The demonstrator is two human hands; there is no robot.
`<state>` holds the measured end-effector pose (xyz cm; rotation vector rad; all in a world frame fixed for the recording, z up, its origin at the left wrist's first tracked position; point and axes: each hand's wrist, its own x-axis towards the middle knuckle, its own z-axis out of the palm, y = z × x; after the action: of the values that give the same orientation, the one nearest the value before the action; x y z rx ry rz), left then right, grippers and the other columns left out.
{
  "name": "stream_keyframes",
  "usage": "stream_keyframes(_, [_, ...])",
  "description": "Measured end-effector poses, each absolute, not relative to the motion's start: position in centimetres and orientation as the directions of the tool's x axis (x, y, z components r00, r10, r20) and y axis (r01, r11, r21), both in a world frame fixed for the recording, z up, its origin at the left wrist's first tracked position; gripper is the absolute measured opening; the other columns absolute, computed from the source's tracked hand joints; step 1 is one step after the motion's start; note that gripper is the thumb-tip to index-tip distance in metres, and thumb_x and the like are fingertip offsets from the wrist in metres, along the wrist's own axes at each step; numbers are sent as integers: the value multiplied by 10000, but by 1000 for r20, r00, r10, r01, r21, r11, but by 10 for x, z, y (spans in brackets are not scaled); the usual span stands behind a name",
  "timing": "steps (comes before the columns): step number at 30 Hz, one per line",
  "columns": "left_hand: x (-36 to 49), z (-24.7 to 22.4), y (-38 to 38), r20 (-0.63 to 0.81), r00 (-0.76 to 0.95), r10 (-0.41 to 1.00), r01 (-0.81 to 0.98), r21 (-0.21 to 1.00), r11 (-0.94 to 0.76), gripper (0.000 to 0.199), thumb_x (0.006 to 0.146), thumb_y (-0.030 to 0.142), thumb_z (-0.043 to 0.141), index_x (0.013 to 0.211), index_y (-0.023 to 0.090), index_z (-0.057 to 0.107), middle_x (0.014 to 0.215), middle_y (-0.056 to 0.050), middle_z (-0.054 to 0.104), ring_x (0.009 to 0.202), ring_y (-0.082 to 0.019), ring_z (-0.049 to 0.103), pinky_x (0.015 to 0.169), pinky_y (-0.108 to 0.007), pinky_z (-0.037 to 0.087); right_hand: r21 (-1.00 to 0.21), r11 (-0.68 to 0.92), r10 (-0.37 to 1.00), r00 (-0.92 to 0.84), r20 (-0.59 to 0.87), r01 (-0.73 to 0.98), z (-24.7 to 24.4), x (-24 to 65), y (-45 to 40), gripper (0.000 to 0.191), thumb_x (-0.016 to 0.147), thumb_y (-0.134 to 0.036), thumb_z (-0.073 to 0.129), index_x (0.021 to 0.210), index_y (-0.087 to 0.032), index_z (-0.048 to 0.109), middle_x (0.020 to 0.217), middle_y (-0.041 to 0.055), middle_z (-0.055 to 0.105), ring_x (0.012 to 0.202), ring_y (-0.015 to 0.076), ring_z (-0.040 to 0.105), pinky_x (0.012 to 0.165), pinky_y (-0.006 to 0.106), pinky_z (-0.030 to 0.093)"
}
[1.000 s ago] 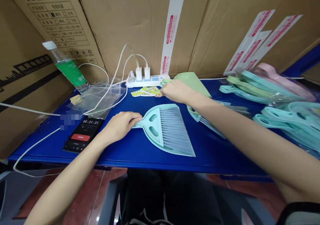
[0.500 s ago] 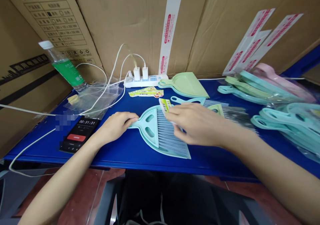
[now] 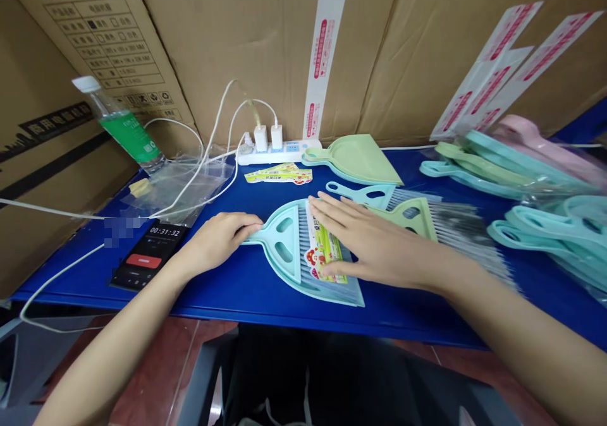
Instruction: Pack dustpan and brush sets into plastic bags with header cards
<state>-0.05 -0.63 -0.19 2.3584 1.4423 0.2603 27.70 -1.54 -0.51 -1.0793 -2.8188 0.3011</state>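
My left hand (image 3: 222, 239) is closed round the handle end of a light-blue brush (image 3: 290, 261) that lies in a matching dustpan (image 3: 279, 286). A printed yellow-and-white label card (image 3: 327, 249) rests across the brush's grey bristles. Flat on that card is my right hand (image 3: 379, 239), fingers stretched out and thumb apart. Beneath and behind the right hand lie a green brush (image 3: 420, 214) and another light-blue brush (image 3: 383, 193), bristles pointing right. Farther back sits a green dustpan (image 3: 367, 160) on top of a light-blue one.
More label cards (image 3: 279, 174) lie before a white power strip (image 3: 284, 154) with two chargers. Bagged dustpans in pink, green and blue (image 3: 502, 160) fill the right side. A phone (image 3: 149, 255), cables and a tilted bottle (image 3: 130, 135) are left. Cardboard boxes (image 3: 265, 47) wall the back.
My right hand has set the label card down onto the bristles and flattened over it, its fingers now extended. My left hand stays on the handle.
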Motion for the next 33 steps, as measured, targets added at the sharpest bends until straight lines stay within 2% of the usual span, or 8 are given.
stream_keyframes(2, [-1,-2,-6,-29,461,887,819,399,-413,394,935,427,357,987,245,703,1021,-16,749,951,-201,672,864,-279,475,-252,720,666,-746,-8,646,-9,276,-16,940,900,-695,421,1544,-33,248,1613,190,158,1491,339,92,1200,550,180])
stream_keyframes(5, [-2,-2,-6,-23,469,883,813,402,-421,396,938,434,354,976,244,698,1004,-17,747,933,-197,672,862,-277,476,-302,683,682,-729,-62,665,-9,274,-18,957,896,-723,375,1553,-47,213,1611,175,130,1485,344,71,1197,572,153])
stream_keyframes(9, [-3,-3,-5,-27,472,881,810,406,-422,410,936,447,347,964,235,697,979,-22,746,919,-200,672,854,-283,478,-336,629,692,-702,-169,701,-7,272,-21,1015,883,-749,332,1548,-3,156,1611,177,67,1482,348,41,1209,533,124])
stream_keyframes(16, [-3,-4,-5,2,490,872,790,421,-446,410,933,454,350,964,231,692,1010,-20,751,938,-194,675,845,-270,468,-362,595,698,-685,-210,718,-8,271,-22,1166,774,-839,422,1567,-63,63,1618,169,-1,1472,368,-22,1197,561,142])
stream_keyframes(23, [-3,-4,-4,7,500,866,779,433,-453,409,936,443,360,982,228,705,1013,-19,754,931,-194,679,845,-269,476,-357,558,692,-657,-298,749,-7,269,-23,1187,777,-829,416,1558,-44,-13,1615,156,-98,1464,353,-123,1199,556,73])
stream_keyframes(26, [-3,-4,-4,10,501,865,777,435,-455,408,938,446,363,982,231,707,1006,-16,755,920,-191,680,843,-263,478,-363,562,689,-664,-291,743,-7,270,-22,1183,769,-846,403,1566,-81,-22,1624,146,-81,1459,358,-127,1193,578,80])
stream_keyframes(30, [-3,-4,-5,2,501,865,779,433,-453,397,939,428,366,980,232,708,1005,-17,752,925,-189,681,844,-258,476,-383,548,676,-664,-321,743,-2,271,-20,1240,740,-846,454,1558,-51,-33,1615,156,-118,1453,384,-141,1186,592,81])
stream_keyframes(33, [-3,-4,-5,0,495,869,786,425,-449,382,944,410,371,986,242,710,1016,-13,752,939,-188,680,846,-256,474,-412,543,661,-676,-327,731,2,273,-19,1138,798,-826,384,1569,-71,25,1620,130,-101,1454,366,-150,1180,602,74])
